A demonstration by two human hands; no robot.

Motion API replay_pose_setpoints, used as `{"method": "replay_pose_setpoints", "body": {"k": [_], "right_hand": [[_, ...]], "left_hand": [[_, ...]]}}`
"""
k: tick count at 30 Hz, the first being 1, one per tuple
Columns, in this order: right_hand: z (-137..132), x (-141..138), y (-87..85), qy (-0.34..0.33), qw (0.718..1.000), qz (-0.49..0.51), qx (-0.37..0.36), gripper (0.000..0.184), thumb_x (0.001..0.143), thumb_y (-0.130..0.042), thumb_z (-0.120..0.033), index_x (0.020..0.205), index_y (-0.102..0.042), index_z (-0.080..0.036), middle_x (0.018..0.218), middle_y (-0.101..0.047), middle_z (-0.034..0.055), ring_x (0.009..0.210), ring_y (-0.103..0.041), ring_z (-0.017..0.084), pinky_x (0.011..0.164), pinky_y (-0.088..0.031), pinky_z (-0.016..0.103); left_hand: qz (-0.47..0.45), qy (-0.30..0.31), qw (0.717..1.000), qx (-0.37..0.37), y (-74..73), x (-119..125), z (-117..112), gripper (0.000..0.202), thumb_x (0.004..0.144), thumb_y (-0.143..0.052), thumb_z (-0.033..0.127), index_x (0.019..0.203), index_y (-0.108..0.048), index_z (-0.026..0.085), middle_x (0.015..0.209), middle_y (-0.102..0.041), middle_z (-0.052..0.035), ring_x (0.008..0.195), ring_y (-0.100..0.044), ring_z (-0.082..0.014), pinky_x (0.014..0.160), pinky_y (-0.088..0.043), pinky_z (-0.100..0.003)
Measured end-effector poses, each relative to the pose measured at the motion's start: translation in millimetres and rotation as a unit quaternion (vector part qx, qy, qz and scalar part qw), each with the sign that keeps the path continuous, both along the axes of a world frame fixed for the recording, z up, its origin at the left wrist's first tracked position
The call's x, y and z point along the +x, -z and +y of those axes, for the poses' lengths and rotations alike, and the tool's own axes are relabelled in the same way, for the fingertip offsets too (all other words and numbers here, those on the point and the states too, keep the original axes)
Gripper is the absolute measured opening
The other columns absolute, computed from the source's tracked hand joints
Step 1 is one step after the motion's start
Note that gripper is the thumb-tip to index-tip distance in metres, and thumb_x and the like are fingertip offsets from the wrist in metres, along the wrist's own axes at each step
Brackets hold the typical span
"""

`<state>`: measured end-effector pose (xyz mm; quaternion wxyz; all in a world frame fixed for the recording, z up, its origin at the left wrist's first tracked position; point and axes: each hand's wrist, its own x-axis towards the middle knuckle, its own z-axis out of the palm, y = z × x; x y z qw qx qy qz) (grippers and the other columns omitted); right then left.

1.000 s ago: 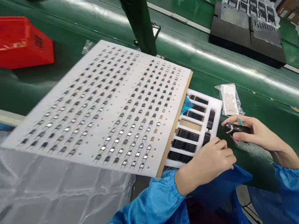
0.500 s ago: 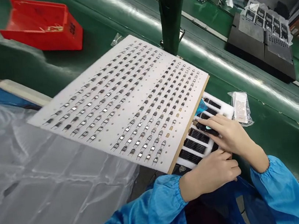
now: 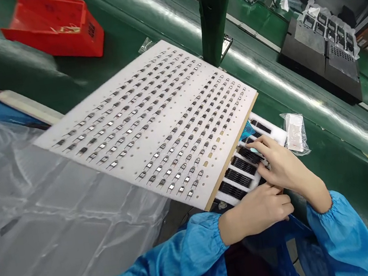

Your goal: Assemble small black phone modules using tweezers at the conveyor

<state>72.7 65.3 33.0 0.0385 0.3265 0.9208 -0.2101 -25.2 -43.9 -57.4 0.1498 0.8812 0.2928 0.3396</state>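
Note:
My right hand (image 3: 280,163) is over a white foam tray (image 3: 274,130) with slots full of thin black strips (image 3: 239,179). Its thumb and fingers are bent around one bundle of these black strips in a middle slot, and a small pale teal patch shows by the fingertips. My left hand (image 3: 263,211) is curled closed at the tray's near edge, just below the right. Whatever its fingers hold is hidden. A large white foam board (image 3: 111,107) with rows of small dark metallic parts covers the tray's left side.
A red bin (image 3: 52,31) stands on the green bench (image 3: 346,151) at upper left. Right of the tray lies a clear bag (image 3: 295,133). A green post (image 3: 216,10) rises behind the board. Black boxes (image 3: 322,61) stand far right. Clear plastic sheeting (image 3: 61,219) covers the lower left.
My right fingers have shifted slightly and spread further apart, and more of the black bundle shows in its slot. My left hand stays curled at the tray edge. The view has tilted slightly.

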Motion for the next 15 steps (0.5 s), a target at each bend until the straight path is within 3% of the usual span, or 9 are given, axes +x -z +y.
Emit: {"method": "replay_pose_setpoints", "body": {"k": [4,7,11,15], "right_hand": [[-5,-2,-9.3,0.040,0.999,0.006,-0.026,0.049,0.100,-0.067,-0.031,0.147,-0.061,-0.020,0.132,-0.068,0.0135,0.105,-0.072,0.029,0.086,-0.061,0.044],[-7,-11,-7.9,0.094,0.995,-0.028,-0.001,0.038,0.106,-0.069,-0.049,0.129,-0.068,-0.020,0.119,-0.071,0.0113,0.093,-0.072,0.027,0.078,-0.056,0.039],[-5,-18,3.0,0.097,0.993,-0.055,0.037,0.011,0.107,-0.068,-0.029,0.113,-0.070,-0.020,0.108,-0.071,0.0084,0.089,-0.070,0.024,0.076,-0.052,0.035],[-8,-15,20.5,0.080,0.996,-0.008,0.047,0.014,0.108,-0.062,-0.023,0.118,-0.072,-0.022,0.114,-0.070,0.0095,0.091,-0.070,0.024,0.076,-0.055,0.035]], "left_hand": [[0.000,-0.002,1.000,-0.004,2.4,1,-1,0.020,0.106,-0.080,0.024,0.089,-0.072,0.017,0.086,-0.075,-0.0003,0.076,-0.066,-0.0176,0.068,-0.046,-0.036],[0.001,-0.001,1.000,-0.005,1.8,1,-1,0.019,0.107,-0.079,0.025,0.090,-0.073,0.017,0.091,-0.078,-0.0023,0.084,-0.069,-0.0198,0.075,-0.049,-0.036],[-0.001,0.001,1.000,-0.003,0.5,1,1,0.016,0.107,-0.078,0.025,0.093,-0.075,0.017,0.095,-0.081,-0.0050,0.095,-0.072,-0.0236,0.089,-0.054,-0.039],[-0.013,0.006,1.000,-0.003,2.6,3,0,0.007,0.105,-0.075,0.016,0.099,-0.078,0.015,0.104,-0.083,-0.0075,0.098,-0.075,-0.0232,0.088,-0.055,-0.038]]}}
